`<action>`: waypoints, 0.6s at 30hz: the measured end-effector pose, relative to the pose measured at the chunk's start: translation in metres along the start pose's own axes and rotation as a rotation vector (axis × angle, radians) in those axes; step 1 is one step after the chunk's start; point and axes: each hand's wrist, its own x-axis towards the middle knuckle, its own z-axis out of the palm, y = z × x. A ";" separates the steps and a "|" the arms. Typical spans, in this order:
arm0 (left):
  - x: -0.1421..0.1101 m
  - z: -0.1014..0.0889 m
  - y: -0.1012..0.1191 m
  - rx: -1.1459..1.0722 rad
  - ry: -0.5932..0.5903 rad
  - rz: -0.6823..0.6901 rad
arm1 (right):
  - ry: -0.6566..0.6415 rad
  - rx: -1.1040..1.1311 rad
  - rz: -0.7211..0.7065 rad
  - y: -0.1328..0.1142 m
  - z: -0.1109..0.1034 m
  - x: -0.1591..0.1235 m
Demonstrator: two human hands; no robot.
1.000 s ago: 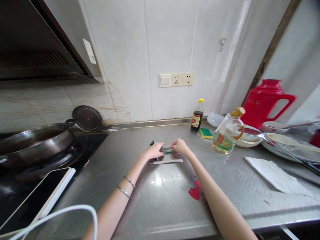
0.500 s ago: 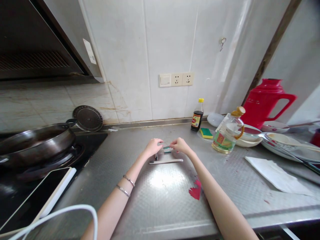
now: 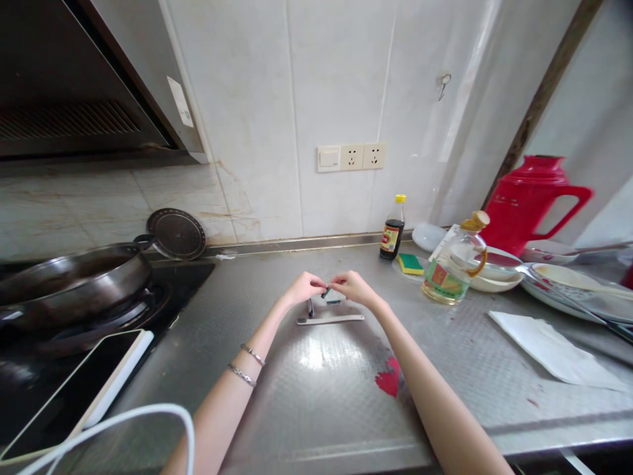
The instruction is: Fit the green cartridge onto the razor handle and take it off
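My left hand (image 3: 307, 287) and my right hand (image 3: 352, 288) meet just above the steel counter, fingertips nearly touching. Both are closed in a pinch at a small dark-green strip (image 3: 326, 292), which tilts between them. Its exact kind is too small to make out. Just below lies a second small dark-edged strip (image 3: 333, 302) on the counter. A short dark piece (image 3: 310, 308) rests beneath my left hand. Nearer to me, a slim whitish stick with a dark left end (image 3: 331, 320) lies crosswise.
A pan (image 3: 74, 284) stands on the stove at left, near a phone (image 3: 74, 389) and white cable (image 3: 168, 410). To the right are a soy sauce bottle (image 3: 391, 234), sponge (image 3: 410, 264), oil jug (image 3: 448, 277), dishes, red thermos (image 3: 524, 204) and white paper (image 3: 554, 349).
My hands have come closer together. One small strip has been lifted and tilted between the fingertips; the other strip stays on the counter.
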 end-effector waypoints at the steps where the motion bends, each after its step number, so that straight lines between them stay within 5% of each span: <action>1: 0.000 0.000 0.000 -0.010 0.000 -0.004 | 0.004 -0.001 -0.010 -0.002 0.000 0.000; 9: 0.007 0.004 -0.007 -0.124 0.103 -0.005 | 0.186 0.027 -0.087 -0.005 0.001 0.003; 13: 0.007 0.002 -0.004 -0.345 0.251 -0.102 | 0.320 0.032 -0.127 -0.002 0.000 0.004; 18: 0.005 -0.001 0.001 -0.642 0.281 -0.185 | 0.334 -0.041 -0.197 -0.004 0.002 0.002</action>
